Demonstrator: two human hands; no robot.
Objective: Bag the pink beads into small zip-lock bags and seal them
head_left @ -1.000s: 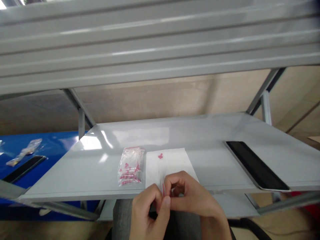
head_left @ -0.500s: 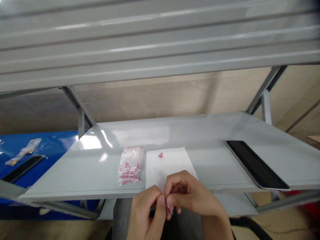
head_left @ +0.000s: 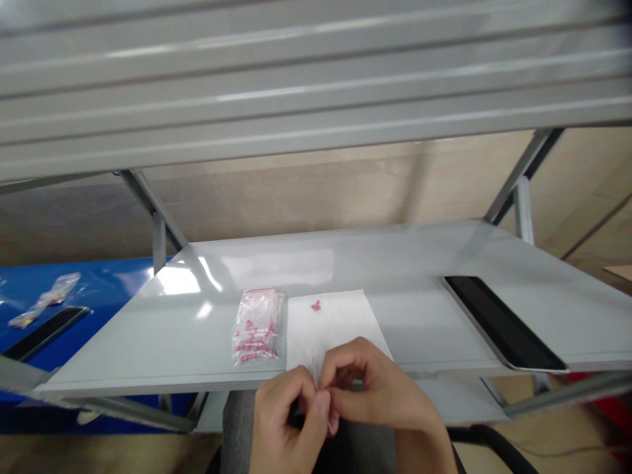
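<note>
My left hand (head_left: 284, 421) and my right hand (head_left: 375, 388) meet at the near edge of a grey table (head_left: 424, 296), fingers pinched together on a small clear zip bag (head_left: 318, 375) with a red strip. Just beyond the hands lies a white sheet of paper (head_left: 336, 322) with a few tiny pink beads (head_left: 316, 305) on it. To the left of the sheet rests a pile of small clear bags (head_left: 257, 327) holding pink beads.
A black tablet (head_left: 498, 322) lies at the right of the table. A grey shelf (head_left: 296, 92) hangs overhead on slanted struts. At far left a blue table (head_left: 99, 289) bears another black device (head_left: 42, 331) and small bags (head_left: 47, 301).
Both hands stayed pinched on the small bag at the table edge; the fingers shifted slightly and the bag's red strip, visible before, is now mostly covered.
</note>
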